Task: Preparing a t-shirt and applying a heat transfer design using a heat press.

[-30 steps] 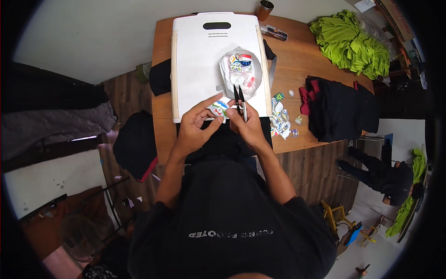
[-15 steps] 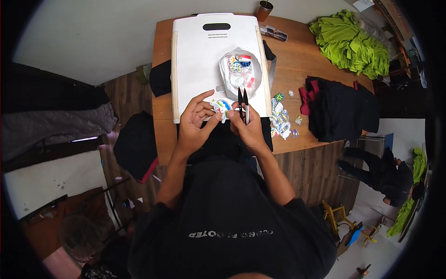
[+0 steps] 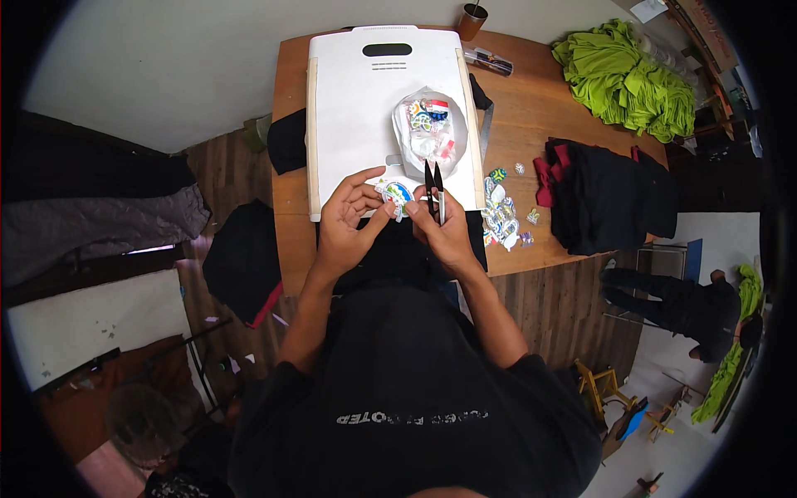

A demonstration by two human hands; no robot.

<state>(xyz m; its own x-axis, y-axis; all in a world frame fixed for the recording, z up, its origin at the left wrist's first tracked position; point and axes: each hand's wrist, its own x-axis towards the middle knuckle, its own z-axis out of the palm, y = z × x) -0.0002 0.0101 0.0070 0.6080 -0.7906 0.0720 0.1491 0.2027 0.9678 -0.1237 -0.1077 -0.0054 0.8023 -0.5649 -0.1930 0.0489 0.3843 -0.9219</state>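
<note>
My left hand (image 3: 347,222) pinches a small colourful patch (image 3: 395,194) over the near edge of a white board (image 3: 353,108). My right hand (image 3: 445,230) grips black thread snips (image 3: 434,187), blades pointing away from me, right beside the patch. Both hands touch the patch at its edges. Just beyond them a clear plastic bag (image 3: 429,131) full of more colourful patches lies on the board. A black garment (image 3: 390,245) sits under my wrists at the table edge.
Loose patches (image 3: 501,214) lie on the wooden table (image 3: 519,116) right of the board. Folded black and red clothes (image 3: 598,192) and a green pile (image 3: 627,79) lie further right. A cup (image 3: 473,18) stands at the far edge. Another person (image 3: 685,303) stands at lower right.
My hands have drawn slightly closer together around the patch, and the snips have shifted a little left toward it. The bag and board have not moved.
</note>
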